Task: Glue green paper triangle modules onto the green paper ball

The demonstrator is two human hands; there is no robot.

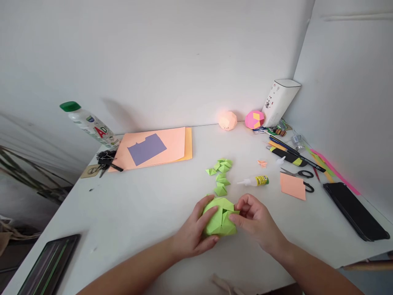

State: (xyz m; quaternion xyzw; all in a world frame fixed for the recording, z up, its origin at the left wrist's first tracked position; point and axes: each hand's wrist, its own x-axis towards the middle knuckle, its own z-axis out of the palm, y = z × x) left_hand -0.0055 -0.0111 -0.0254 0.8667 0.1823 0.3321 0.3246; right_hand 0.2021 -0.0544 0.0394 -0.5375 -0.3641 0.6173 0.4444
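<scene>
A faceted ball of folded green paper (221,223) is held above the white table, with a small dark gap near its upper right. My left hand (196,229) wraps round its left side, thumb below and fingers on top. At the right edge of the ball, my right hand (253,217) pinches a green paper flap between thumb and fingers. Several loose folded green pieces (221,178) lie just beyond the ball. A glue bottle (256,181) with a white nozzle lies to their right.
Scissors (299,173) lie partly under peach paper squares (293,186) at right, near a black phone (353,209). Pens and a cutter (287,155) are behind. Large peach sheets (175,143) and a white bottle (95,127) stand back left; a tablet (49,266) is front left.
</scene>
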